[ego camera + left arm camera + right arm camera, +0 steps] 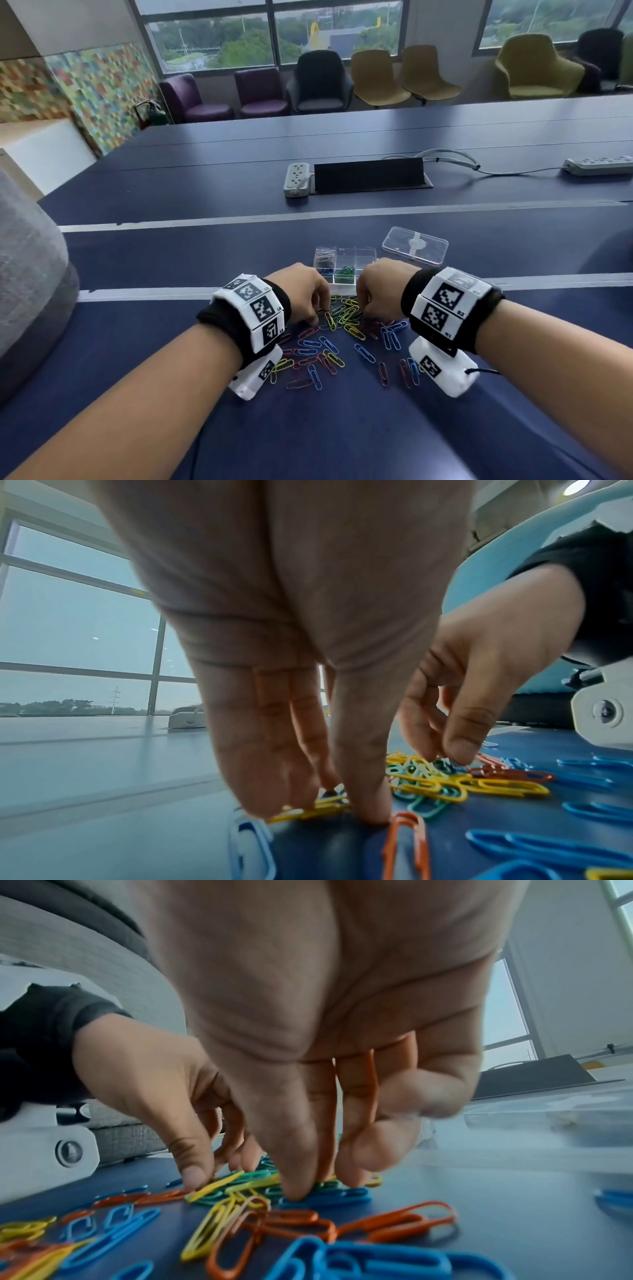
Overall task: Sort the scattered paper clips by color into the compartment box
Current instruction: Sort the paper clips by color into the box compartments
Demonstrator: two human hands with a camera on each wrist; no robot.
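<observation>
Left hand (301,294): reaching palm-down into the clips (342,329) at 11 o'clock of the pile, fingers bent downward; in the left wrist view the thumb and fingertips (368,808) are closing on a yellow clip (308,808) lying against the table (342,428).
Right hand (380,291): hanging palm-down at 1 o'clock of the pile, knuckles up, fingers curling down; in the right wrist view the thumb and fingertips (296,1188) are pressing together onto green and blue clips, though whether one is actually being pinched cannot be told.
Hands together: working just beside each other over the far edge of the pile, not touching.
Clips: thin wire loops coated in glossy yellow, blue, green and red-orange, lying flat and overlapping, spreading toward 6 o'clock between the wrists.
Box (346,262): clear hard plastic, rectangular, split by thin walls, sitting just beyond the hands at 12 o'clock; dark clips are lying in its far-left cell, green and blue ones in nearer cells.
Lid (414,245): clear, flat, rounded corners, lying at 1 o'clock beside the box.
Table: smooth, dark blue.
</observation>
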